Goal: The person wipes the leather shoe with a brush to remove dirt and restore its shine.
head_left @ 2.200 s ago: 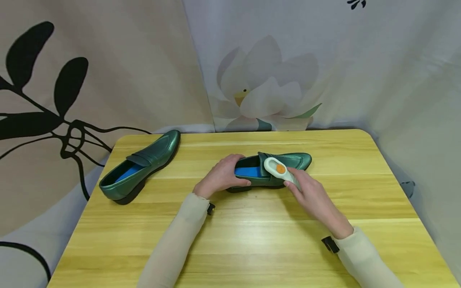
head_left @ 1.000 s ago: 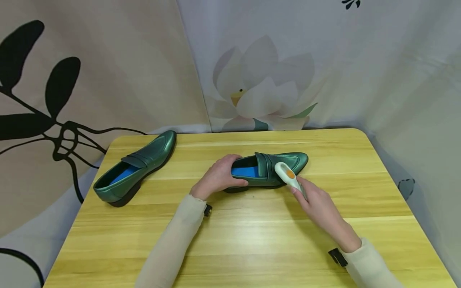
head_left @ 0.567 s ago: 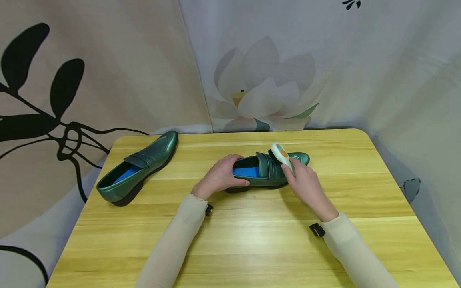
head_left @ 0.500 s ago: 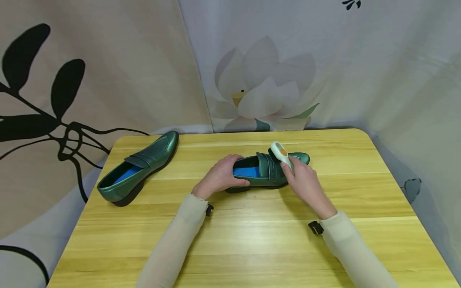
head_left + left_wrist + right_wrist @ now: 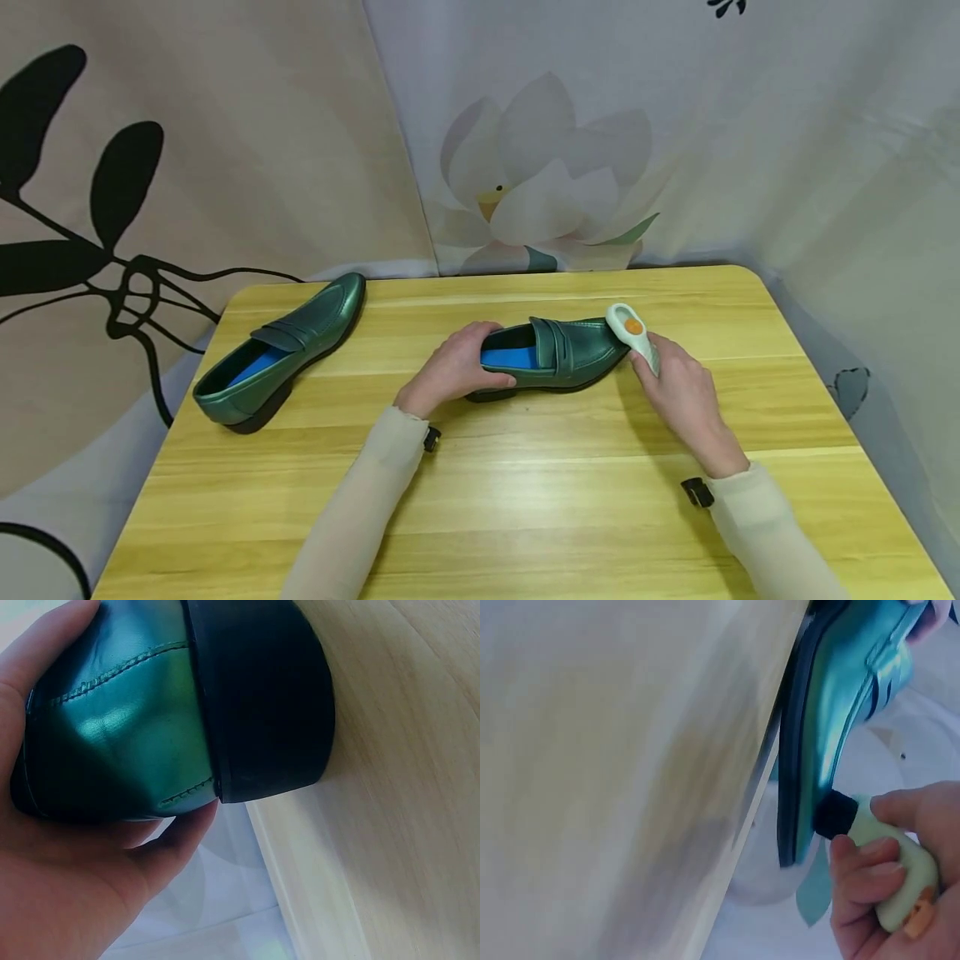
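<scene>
Left hand (image 5: 453,375) and right hand (image 5: 678,392) are both occupied: the left grips the heel end of a green shoe (image 5: 577,354), thumb on the near side, and the right holds a pale handheld tool (image 5: 632,336) in curled fingers. The gripped shoe stands upright on the table (image 5: 510,483), right of its middle and nearer the far edge, with its toe pointing right. Its opening shows a blue insole (image 5: 510,358), and a strap (image 5: 551,346) crosses the upper. In the left wrist view, the palm lies against the back of the shoe, above a thick dark heel block (image 5: 266,705).

An orange button (image 5: 633,327) sits on the tool, whose head is at the shoe's toe. From the right wrist, a dark pad (image 5: 835,814) on that head touches the top of the toe; I cannot tell whether it is bristle or sponge.

Shoe number 2, the matching green loafer (image 5: 300,354), rests well apart at the table's far left, angled with its toe toward the far edge. Pale sleeves (image 5: 356,508) cover 2 forearms, with 1 black device (image 5: 697,492) at each wrist. Behind hangs a light cloth (image 5: 570,50) printed with a flower (image 5: 555,200) and black leaves (image 5: 127,179).
</scene>
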Motion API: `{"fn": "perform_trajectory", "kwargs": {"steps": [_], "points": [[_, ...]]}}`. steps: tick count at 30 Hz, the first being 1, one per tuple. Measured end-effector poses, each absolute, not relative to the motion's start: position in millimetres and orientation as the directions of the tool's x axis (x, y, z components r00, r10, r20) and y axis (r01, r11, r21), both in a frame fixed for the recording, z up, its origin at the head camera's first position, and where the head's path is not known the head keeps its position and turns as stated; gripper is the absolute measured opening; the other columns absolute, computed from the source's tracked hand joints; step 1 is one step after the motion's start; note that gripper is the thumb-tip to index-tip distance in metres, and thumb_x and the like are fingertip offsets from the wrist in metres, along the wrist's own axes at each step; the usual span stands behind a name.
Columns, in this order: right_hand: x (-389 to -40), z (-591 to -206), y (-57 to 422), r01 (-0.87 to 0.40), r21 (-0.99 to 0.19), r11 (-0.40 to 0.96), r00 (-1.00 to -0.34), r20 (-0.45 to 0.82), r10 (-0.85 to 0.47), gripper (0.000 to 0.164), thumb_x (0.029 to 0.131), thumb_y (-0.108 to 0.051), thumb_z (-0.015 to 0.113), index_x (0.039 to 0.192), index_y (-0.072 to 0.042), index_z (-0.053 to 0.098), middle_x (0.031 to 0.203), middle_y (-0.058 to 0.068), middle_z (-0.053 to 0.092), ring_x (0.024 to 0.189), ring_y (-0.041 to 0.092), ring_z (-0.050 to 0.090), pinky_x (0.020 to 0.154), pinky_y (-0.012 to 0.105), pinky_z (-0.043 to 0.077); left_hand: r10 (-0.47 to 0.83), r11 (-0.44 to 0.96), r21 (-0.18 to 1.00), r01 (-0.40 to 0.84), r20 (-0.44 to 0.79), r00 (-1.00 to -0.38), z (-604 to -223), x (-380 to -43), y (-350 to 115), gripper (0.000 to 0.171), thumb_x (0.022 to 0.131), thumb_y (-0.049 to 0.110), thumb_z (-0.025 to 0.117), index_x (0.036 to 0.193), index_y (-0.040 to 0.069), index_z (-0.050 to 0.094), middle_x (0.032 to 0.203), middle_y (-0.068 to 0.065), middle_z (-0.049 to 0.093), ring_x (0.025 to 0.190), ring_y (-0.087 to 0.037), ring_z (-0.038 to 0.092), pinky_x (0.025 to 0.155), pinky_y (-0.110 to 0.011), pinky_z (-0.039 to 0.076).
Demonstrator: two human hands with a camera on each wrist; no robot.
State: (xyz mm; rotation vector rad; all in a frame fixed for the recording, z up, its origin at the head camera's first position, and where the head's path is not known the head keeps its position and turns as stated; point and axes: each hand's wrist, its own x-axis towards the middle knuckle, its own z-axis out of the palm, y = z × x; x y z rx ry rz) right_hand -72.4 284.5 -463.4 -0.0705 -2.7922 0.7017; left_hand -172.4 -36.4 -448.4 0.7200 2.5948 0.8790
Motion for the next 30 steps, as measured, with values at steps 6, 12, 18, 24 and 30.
{"fn": "perform_trajectory", "kwargs": {"steps": [6,12,18,24,30], "points": [[-61.6,-468.6,262.6,-0.078,-0.488,0.869,-0.966,0.251,0.055,0.049,0.104,-0.023,0.063,0.135,0.015,0.056,0.118,0.032,0.066,0.093,0.045,0.068,0.073,0.062,0.055,0.546,0.685,0.637,0.354,-0.128,-0.828,-447.4,-172.1,-36.7,0.091,0.081,0.045,0.088,0.153,0.010,0.047,0.154,-0.011,0.050,0.132,-0.032,0.051,0.110,-0.054,0.043],[-52.2,-471.1,250.9,-0.106,-0.516,0.850,-0.972,0.235,0.021,0.048,0.105,-0.023,0.061,0.136,0.013,0.056,0.119,0.030,0.067,0.093,0.041,0.068,0.075,0.059,0.055,0.540,0.684,0.642,0.346,-0.127,-0.832,-448.3,-171.6,-37.3,0.090,0.081,0.044,0.088,0.153,0.009,0.046,0.154,-0.011,0.049,0.131,-0.032,0.051,0.110,-0.052,0.043],[-54.9,-471.1,278.6,-0.064,-0.466,0.883,-0.958,0.275,0.076,0.047,0.103,-0.022,0.064,0.134,0.012,0.058,0.114,0.031,0.067,0.087,0.044,0.068,0.066,0.061,0.053,0.544,0.686,0.636,0.353,-0.126,-0.830,-449.7,-172.0,-36.2,0.090,0.081,0.044,0.088,0.153,0.009,0.047,0.153,-0.011,0.050,0.129,-0.031,0.052,0.109,-0.051,0.044],[-57.8,-468.7,288.8,-0.032,-0.462,0.886,-0.958,0.266,0.104,0.048,0.104,-0.022,0.063,0.135,0.014,0.056,0.112,0.031,0.066,0.086,0.044,0.066,0.067,0.061,0.052,0.548,0.685,0.635,0.356,-0.128,-0.827,-449.6,-173.3,-35.9,0.090,0.081,0.045,0.088,0.153,0.009,0.046,0.152,-0.011,0.050,0.128,-0.031,0.052,0.108,-0.051,0.045],[-52.3,-467.8,269.0,-0.114,-0.495,0.861,-0.979,0.202,-0.013,0.048,0.105,-0.023,0.062,0.136,0.012,0.056,0.116,0.029,0.068,0.088,0.039,0.067,0.072,0.058,0.055,0.550,0.684,0.636,0.357,-0.128,-0.825,-450.1,-173.0,-35.7,0.090,0.082,0.045,0.088,0.153,0.009,0.046,0.151,-0.011,0.051,0.126,-0.031,0.053,0.107,-0.051,0.045]]}}
